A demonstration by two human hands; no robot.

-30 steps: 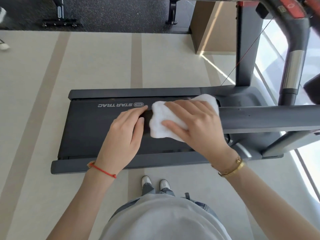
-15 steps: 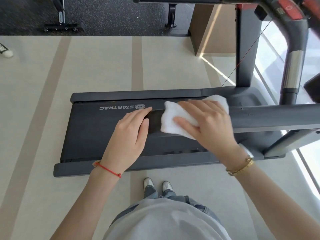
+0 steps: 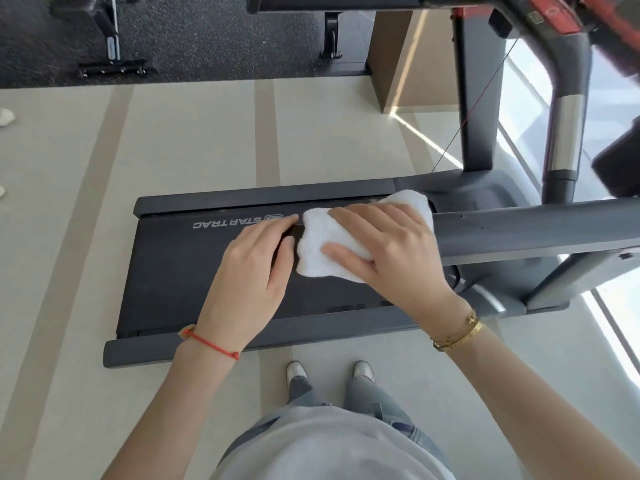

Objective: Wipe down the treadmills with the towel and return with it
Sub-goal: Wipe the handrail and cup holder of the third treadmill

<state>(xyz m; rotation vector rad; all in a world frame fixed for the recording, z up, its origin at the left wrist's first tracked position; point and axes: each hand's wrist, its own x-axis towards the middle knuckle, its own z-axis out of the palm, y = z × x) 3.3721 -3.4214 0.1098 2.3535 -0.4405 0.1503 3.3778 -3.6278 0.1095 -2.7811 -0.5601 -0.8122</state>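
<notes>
The towel is seen bunched on the near handrail of the treadmill, at the rail's free end. It is pressed there under the right hand, whose fingers lie nearly straight and spread over the cloth while the thumb is tucked against its near edge; the cloth is held down by a flat palm, not by a clenched fist. The left hand is laid just left of the towel, fingers straight and together, touching the rail's tip and holding nothing. The towel is judged to be light, soft and limp: it will fold and creep under the palm, so it is best taken by the thick gathered middle, with loose corners tucked in. Against the smooth rail it may slide easily, so steady downward pressure is called for. No fragility is to be feared. The belt below the rail, marked STAR TRAC, appears dark and matte, and whether it has been wiped cannot be told.
</notes>
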